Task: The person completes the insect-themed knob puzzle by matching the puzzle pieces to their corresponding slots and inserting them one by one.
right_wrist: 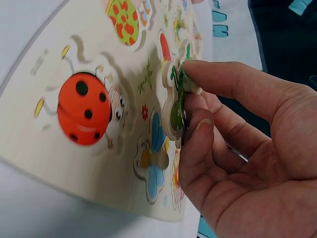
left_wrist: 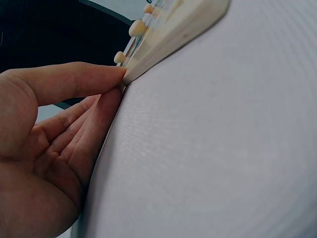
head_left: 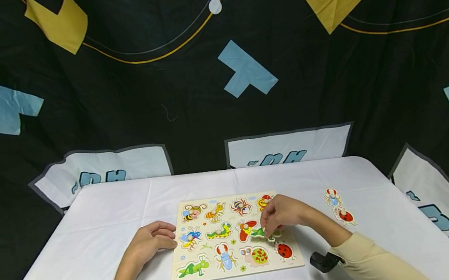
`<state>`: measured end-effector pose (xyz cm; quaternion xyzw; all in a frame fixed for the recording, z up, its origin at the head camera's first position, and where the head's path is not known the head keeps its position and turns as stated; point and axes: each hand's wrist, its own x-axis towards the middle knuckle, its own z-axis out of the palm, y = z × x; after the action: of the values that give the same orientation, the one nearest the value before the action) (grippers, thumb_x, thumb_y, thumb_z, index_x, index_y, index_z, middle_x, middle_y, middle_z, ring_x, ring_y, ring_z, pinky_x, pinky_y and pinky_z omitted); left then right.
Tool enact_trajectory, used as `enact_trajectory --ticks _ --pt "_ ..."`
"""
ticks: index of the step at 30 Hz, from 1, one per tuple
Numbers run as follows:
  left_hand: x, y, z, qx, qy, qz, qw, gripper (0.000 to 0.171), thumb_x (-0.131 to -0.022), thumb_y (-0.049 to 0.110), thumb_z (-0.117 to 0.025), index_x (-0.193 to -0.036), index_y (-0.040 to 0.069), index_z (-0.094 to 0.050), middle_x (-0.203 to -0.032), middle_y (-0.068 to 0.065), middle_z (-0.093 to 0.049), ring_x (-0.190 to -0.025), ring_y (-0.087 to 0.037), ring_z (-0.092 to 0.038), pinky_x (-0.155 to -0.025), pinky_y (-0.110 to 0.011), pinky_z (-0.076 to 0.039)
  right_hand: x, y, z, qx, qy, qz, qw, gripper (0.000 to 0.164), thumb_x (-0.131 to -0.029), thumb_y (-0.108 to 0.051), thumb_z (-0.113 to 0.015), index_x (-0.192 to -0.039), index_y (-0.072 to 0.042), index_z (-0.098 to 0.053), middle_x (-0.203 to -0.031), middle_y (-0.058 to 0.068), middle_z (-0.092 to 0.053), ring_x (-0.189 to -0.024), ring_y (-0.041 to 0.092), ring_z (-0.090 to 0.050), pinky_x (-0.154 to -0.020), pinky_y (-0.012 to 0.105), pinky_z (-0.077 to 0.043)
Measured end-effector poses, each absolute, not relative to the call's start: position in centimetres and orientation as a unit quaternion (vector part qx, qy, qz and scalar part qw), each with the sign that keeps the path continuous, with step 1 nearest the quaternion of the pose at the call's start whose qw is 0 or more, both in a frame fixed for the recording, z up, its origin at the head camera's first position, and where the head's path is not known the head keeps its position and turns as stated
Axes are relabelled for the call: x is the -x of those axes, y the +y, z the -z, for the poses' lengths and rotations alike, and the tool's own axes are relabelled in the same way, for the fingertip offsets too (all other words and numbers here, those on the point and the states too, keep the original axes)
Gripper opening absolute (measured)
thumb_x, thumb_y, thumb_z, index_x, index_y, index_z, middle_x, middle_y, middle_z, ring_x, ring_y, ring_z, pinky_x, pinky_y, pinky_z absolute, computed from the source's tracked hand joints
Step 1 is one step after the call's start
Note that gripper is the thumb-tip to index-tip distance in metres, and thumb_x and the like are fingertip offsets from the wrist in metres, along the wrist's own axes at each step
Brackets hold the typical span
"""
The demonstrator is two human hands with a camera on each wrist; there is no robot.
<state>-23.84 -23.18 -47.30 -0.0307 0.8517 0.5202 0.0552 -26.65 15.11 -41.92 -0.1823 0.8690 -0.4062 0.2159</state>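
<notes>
While the left hand, fingers loosely bent, touches the left edge of the board, the right hand pinches a green piece above its right part; two pieces lie farther right.

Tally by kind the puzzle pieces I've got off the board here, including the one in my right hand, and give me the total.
Green insect piece, pinched in your right hand: 1
Blue beetle piece, lying right of the board: 1
Red ladybird piece, beside the beetle: 1
Total off the board in view: 3
</notes>
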Motion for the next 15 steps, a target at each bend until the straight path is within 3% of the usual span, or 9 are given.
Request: enact_trajectory --ticks 15 --pt "23.7 -23.1 47.1 0.038 0.850 -0.522 0.059 0.046 -0.072 0.008 -0.082 -0.115 0.002 -0.067 -0.092 -0.005 -0.071 -0.085 -0.015 -0.064 -0.077 -0.028 -0.049 26.7 12.7 42.0 0.188 0.875 0.389 0.217 0.013 -0.071 -0.008 -0.085 -0.078 -0.010 -0.074 -0.059 -0.003 -0.055 -0.056 0.015 -0.045 -0.052 0.028 -0.035"
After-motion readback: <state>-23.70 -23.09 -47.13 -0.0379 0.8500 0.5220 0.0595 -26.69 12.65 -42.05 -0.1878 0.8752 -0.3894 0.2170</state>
